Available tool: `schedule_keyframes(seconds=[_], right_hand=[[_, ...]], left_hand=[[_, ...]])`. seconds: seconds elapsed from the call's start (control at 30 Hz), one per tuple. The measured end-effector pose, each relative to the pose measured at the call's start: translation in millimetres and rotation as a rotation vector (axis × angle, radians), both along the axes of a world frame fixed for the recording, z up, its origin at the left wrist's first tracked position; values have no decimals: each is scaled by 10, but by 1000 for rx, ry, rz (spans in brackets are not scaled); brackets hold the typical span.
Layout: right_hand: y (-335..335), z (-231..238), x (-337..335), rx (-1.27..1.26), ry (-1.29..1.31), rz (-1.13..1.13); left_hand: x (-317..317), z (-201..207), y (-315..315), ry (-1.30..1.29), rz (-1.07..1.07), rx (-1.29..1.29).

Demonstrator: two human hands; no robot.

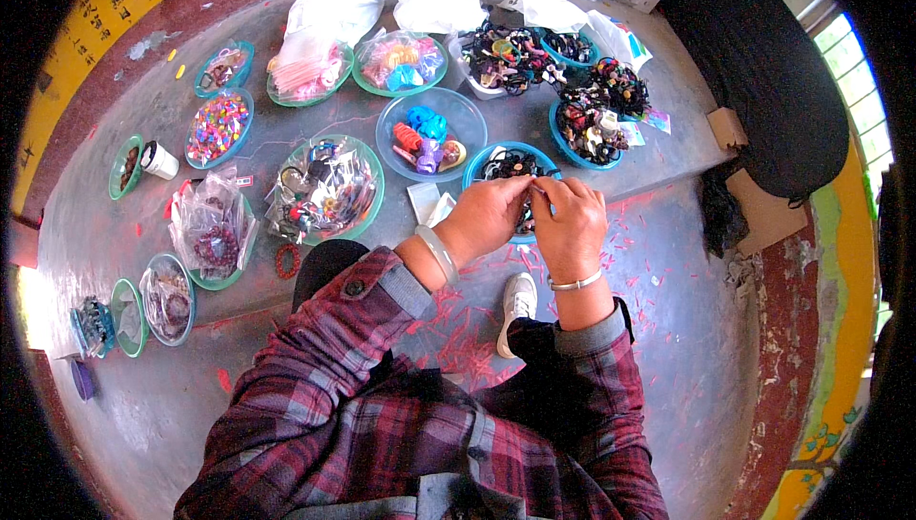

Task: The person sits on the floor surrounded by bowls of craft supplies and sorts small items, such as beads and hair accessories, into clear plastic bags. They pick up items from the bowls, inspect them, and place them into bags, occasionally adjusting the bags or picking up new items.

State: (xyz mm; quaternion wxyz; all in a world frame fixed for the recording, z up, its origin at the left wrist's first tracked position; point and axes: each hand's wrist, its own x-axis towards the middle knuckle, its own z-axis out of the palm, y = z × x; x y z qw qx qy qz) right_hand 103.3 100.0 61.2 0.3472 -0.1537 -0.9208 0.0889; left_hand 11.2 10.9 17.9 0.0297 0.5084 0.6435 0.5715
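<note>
My left hand [482, 218] and my right hand [571, 226] meet fingertip to fingertip, each closed in a pinch. Whatever lies between the fingers is too small and covered to make out. Both are above a blue basin [470, 170] that holds dark, cord-like pieces, perhaps hair ties; the hands cover part of it. A pale bangle [438, 253] circles my left wrist, and a silvery bracelet [576, 282] circles the right one. Just left of the basin lies a small white packet [424, 203].
A clear bowl [386, 129] with colourful bundles stands beyond my hands. Leftward are a green basin [379, 197] of bagged trinkets and a bowl of bright beads [218, 127]. Black bands heap up in a basin [587, 129] at the far right. Red scraps [458, 334] litter the floor around my shoe [517, 310].
</note>
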Motion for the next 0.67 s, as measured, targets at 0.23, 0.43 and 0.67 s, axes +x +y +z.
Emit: schedule_keyframes(seconds=[0.23, 0.43, 0.67], right_hand=[[-2, 9, 3, 21, -58, -16], [14, -1, 10, 27, -83, -16], [5, 14, 11, 13, -119, -29]], left_hand=[[-17, -8, -27, 46, -37, -158], [-12, -54, -9, 120, -18, -79], [-5, -56, -3, 137, -27, -44]])
